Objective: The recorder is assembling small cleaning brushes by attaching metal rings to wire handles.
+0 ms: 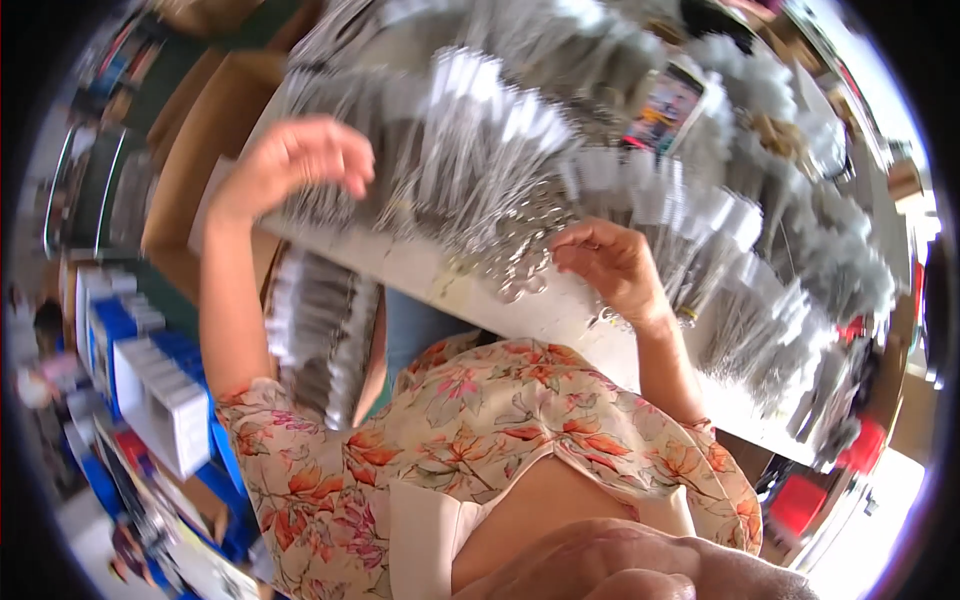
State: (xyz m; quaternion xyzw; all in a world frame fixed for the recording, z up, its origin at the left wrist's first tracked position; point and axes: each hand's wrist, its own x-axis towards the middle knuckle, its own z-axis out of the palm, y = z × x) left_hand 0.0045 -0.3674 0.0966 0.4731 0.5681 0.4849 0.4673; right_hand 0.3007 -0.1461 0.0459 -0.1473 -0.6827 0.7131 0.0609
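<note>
My left hand [310,155] is raised over the left end of the table, its loosely bent fingers apart, with no object visible in it. Motion blurs it a little. Bundles of clear plastic sleeves [465,130] with thin pale strands lie just right of it. My right hand [612,268] hovers over the table's near side, fingers curled and drawn together toward the left. Whatever the fingertips pinch, if anything, is too small to make out. A heap of small shiny metal pieces [520,240], perhaps rings or chain, lies beside those fingertips.
More sleeve bundles [770,330] cover the white table [400,262] toward the right. A phone with a lit screen [665,108] stands among them. At left is an open cardboard box [205,150]; below the table edge sits a container of packed clear bags [318,335]. Red stools [798,503] stand lower right.
</note>
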